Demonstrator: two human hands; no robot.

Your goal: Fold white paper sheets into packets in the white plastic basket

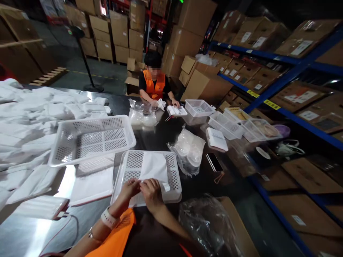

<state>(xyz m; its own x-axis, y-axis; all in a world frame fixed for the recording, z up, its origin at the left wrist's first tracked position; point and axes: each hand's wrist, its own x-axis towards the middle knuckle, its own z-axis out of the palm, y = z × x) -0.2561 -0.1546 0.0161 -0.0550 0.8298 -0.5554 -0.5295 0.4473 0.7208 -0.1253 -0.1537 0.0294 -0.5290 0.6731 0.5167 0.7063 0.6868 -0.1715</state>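
My left hand and my right hand meet at the near edge of a white perforated basket. Both pinch the near end of a flat white packet that lies in the basket. A pale band sits on my left wrist, and an orange vest covers my chest at the bottom of the view. A larger white basket stands just beyond, to the left, with nothing in it.
A heap of white packets covers the table's left side. A clear bag of white items and a phone lie to the right. A co-worker in an orange vest handles packets at the far end beside several white baskets. Blue shelving with cartons runs along the right.
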